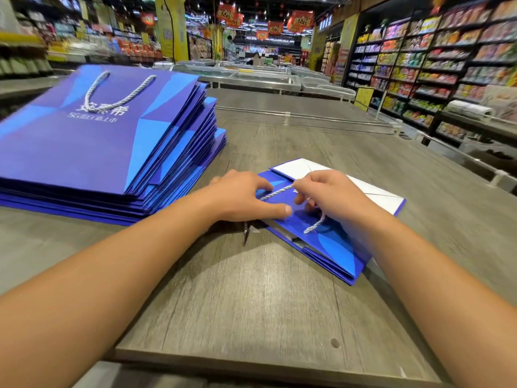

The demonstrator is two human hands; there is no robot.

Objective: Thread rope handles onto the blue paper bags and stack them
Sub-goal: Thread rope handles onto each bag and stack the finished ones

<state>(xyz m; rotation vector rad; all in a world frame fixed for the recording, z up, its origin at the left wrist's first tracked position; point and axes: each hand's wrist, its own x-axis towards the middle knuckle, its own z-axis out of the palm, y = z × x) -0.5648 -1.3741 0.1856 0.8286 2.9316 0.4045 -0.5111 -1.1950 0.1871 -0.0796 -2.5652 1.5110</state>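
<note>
On the near right of the wooden table (pixel 251 289), the left hand (pixel 243 196) presses flat on a folded blue paper bag (pixel 330 236) while the right hand (pixel 330 191) pinches its rope handle (pixel 275 192); the finished stack (pixel 106 147) sits far left.

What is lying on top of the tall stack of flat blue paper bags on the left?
A twisted white rope handle lies looped on the top bag of the stack of flat blue paper bags, above white printed lettering. Handles on the lower bags are covered.
</note>
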